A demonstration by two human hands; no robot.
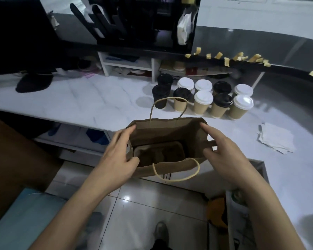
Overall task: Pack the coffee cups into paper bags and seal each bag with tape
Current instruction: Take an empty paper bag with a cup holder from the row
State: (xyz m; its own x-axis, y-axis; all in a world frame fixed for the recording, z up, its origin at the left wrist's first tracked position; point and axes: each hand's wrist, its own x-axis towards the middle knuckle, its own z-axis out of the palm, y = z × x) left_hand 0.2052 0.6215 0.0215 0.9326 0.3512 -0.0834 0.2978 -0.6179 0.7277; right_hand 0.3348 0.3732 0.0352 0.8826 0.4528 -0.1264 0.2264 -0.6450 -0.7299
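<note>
Brown paper bag (pixel 167 131) stands open at the counter (pixel 79 103) edge, left hand (pixel 116 156) and right hand (pixel 224 152) pinching its side walls apart; only a tray (pixel 157 152) inside, ten cups (pixel 202 98) unpacked beyond, tape strips (pixel 238 57) unused

Brown bag (pixel 170 127) (black, white lids (pixel 203 97))
</note>
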